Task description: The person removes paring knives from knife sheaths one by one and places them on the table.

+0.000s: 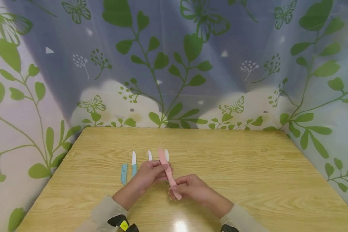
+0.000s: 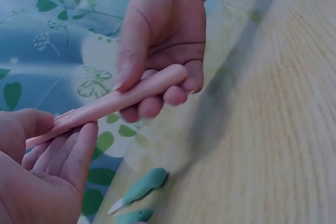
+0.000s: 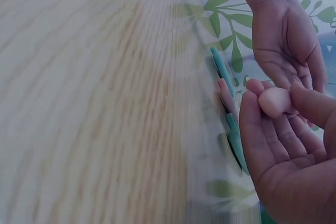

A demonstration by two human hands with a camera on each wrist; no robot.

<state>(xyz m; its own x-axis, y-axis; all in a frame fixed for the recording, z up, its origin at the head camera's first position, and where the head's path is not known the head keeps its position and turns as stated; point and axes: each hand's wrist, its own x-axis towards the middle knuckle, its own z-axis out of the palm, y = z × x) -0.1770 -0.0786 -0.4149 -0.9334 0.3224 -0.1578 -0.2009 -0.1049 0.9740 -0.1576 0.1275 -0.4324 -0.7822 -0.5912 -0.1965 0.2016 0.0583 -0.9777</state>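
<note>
Both hands hold a pink paring knife (image 1: 169, 178) with a pink sheath (image 1: 162, 156) over its blade end. My left hand (image 1: 146, 174) pinches the sheathed part between thumb and fingers. The rounded handle (image 2: 152, 84) lies across the curled fingers of my right hand (image 1: 192, 187), with the thumb pressed on top. In the right wrist view the handle's blunt end (image 3: 274, 102) points toward the camera. Beyond the left hand lies a teal-handled knife (image 1: 134, 161), its white blade pointing away. Left of it is a teal sheath (image 1: 124, 174).
Two more white blades (image 1: 149, 155) show past the left hand, their handles partly hidden. A pink handle (image 3: 226, 94) lies among teal ones in the right wrist view. The wooden table (image 1: 249, 167) meets a leaf-patterned curtain (image 1: 174, 80) at its far edge.
</note>
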